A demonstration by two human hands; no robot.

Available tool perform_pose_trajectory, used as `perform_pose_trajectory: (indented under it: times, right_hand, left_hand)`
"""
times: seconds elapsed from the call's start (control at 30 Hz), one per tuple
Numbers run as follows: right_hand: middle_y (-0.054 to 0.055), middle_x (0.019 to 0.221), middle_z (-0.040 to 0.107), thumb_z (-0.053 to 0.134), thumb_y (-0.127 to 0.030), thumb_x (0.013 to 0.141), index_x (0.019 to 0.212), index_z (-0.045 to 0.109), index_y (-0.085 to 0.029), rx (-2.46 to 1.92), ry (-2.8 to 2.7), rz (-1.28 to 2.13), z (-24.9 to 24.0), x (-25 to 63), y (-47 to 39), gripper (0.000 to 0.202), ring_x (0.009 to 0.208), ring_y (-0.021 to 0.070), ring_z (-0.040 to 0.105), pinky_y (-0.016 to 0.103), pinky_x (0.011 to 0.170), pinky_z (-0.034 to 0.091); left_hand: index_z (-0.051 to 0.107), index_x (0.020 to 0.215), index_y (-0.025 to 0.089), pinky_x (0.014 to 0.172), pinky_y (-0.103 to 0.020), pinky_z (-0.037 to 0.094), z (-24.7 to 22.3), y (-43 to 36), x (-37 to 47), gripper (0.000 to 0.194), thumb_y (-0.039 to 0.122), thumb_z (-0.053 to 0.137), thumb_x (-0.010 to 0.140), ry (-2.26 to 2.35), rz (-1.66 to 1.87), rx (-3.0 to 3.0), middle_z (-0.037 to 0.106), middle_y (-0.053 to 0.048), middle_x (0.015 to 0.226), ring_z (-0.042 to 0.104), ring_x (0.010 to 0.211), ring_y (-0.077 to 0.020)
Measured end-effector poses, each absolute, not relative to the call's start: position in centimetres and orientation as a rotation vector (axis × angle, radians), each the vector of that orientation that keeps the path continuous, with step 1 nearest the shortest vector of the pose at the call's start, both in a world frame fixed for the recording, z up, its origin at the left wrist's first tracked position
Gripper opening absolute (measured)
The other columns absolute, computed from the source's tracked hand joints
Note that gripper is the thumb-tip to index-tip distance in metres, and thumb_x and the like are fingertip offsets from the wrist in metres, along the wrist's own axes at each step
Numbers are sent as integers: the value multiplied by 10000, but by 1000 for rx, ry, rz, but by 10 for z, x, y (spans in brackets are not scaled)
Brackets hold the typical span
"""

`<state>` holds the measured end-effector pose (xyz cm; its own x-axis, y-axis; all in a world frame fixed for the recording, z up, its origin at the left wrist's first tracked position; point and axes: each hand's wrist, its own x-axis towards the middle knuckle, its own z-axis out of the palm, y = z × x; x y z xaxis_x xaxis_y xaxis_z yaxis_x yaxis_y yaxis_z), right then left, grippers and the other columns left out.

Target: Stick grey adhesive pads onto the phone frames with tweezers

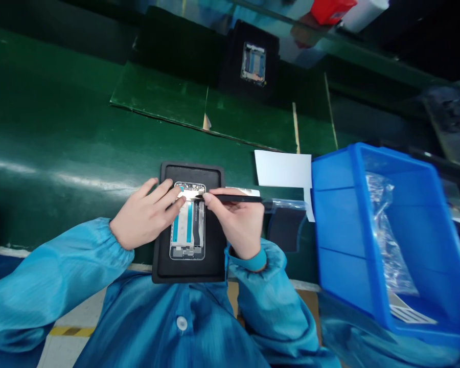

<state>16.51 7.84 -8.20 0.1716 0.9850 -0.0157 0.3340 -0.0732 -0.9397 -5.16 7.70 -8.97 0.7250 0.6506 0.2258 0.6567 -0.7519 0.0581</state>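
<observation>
An opened phone [183, 227] lies in a black padded tray [214, 240], its inner parts and blue strips showing. My left hand [149, 212] comes in from the left with spread fingers, its fingertips resting on the upper part of the phone. Between the thumb and fingers of my right hand [239, 220] is a pair of slim black tweezers [237, 198]. Their thin tip reaches the phone's upper right area, close to my left fingertips. Whether the tip grips a part is too small to tell.
To the right stands a blue bin [337, 220] with clear plastic wrapping [387, 230] inside. White paper [283, 168] and a dark sheet [285, 230] lie beside it. Beyond the green bench [80, 138], another opened phone [253, 64] sits in a black tray on a raised green surface [245, 115].
</observation>
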Motion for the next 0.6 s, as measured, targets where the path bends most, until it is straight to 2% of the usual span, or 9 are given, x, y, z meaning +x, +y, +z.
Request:
perform_pose_trajectory:
  times: [0.07,0.13,0.23,0.3,0.37,0.47,0.53,0.6]
  right_hand:
    - [45,831,767,834,-338,746,833,764,-205,-1559,-1241,860,-76,174,69,174,728,208,734,336,688,625]
    - [50,835,765,837,-326,746,841,767,-206,-1573,-1204,805,-74,186,56,168,741,219,735,354,705,624]
    - [62,827,764,838,-334,745,846,768,-203,-1617,-1149,761,-78,203,36,180,741,241,736,385,696,622]
    - [68,810,763,840,-345,739,845,767,-200,-1627,-1127,756,-83,211,26,194,739,256,737,404,692,624]
    - [73,798,763,839,-353,736,835,766,-199,-1619,-1112,765,-87,217,21,197,738,267,740,422,699,629]
    - [79,806,767,837,-354,732,821,767,-205,-1582,-1090,786,-91,223,21,187,752,279,746,434,719,637]
    - [82,815,771,835,-359,729,813,769,-212,-1553,-1074,792,-94,229,22,182,767,284,748,438,733,638]
    - [84,822,773,833,-371,726,810,769,-217,-1528,-1057,790,-98,234,22,187,773,288,749,446,743,637]
  left_hand:
    - [612,1273,156,997,-528,445,-87,72,-50,358,164,485,938,-1067,-293,-2863,597,-156,1349,532,1242,-349]
    - [600,1266,158,896,-486,487,-86,66,-49,347,232,493,944,-1272,-291,-2775,617,-163,1308,588,1132,-334]
    - [629,1122,125,681,-403,487,-86,60,-44,365,403,470,947,-1853,-204,-2500,689,-169,1009,652,860,-303]
    - [638,958,147,598,-363,452,-82,61,-39,363,435,416,948,-2122,-8,-2408,682,-131,833,663,743,-289]
    - [626,869,175,576,-340,435,-76,66,-38,367,422,367,951,-2241,198,-2413,685,-110,776,680,707,-286]
    - [640,883,183,619,-352,461,-68,81,-63,386,400,328,950,-2323,361,-2313,714,-132,820,706,760,-306]
    - [649,866,172,646,-385,477,-62,91,-102,387,389,336,937,-2390,393,-2154,716,-160,832,704,762,-324]
    - [624,737,156,631,-428,475,-52,100,-151,368,374,380,907,-2456,321,-2023,678,-161,702,677,672,-331]
